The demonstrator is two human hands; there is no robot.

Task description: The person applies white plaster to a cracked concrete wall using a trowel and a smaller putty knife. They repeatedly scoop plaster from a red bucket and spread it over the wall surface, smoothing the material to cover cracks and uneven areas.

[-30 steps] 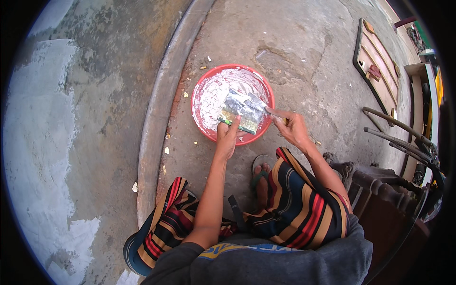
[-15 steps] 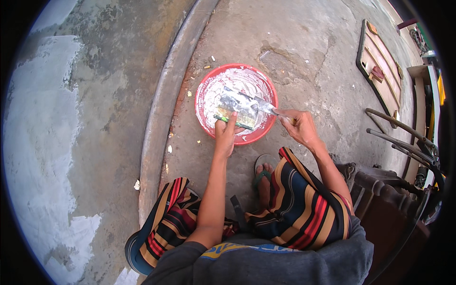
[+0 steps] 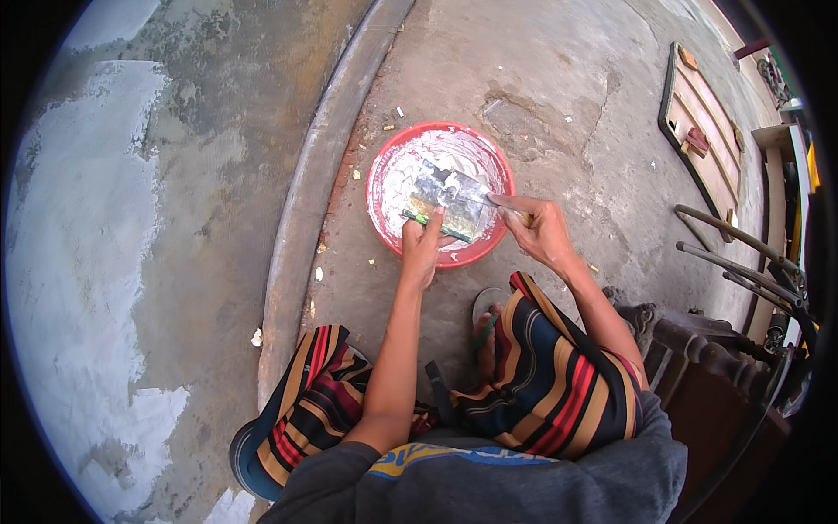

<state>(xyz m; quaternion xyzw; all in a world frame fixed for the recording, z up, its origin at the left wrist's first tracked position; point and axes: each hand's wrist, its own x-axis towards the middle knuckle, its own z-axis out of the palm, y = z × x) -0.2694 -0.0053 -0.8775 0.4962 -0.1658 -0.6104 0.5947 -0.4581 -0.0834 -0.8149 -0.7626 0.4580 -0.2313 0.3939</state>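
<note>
My left hand [image 3: 422, 249] grips a wide scraper [image 3: 458, 218] by its green-edged back, thumb on top of the flat metal blade, which carries white and dark smears. My right hand [image 3: 543, 232] is closed around the handle of a narrower putty knife [image 3: 483, 196]; its blade lies against the wide scraper's face, though exactly where the two metals meet is hard to tell. Both tools are held over a red basin [image 3: 373, 194] on the ground, its inside coated with thick white paste [image 3: 447, 147].
A curved concrete curb [image 3: 292, 227] runs along the left, beside a surface patched with white [image 3: 78, 262]. To the right lie a framed wooden panel [image 3: 705, 140], metal tubing [image 3: 738, 229] and dark carved furniture [image 3: 698, 341]. Small scraps dot the ground near the basin.
The putty knife has drawn closer over the wide scraper, with my right hand slightly nearer the basin's middle. The whole view has shifted a little.
</note>
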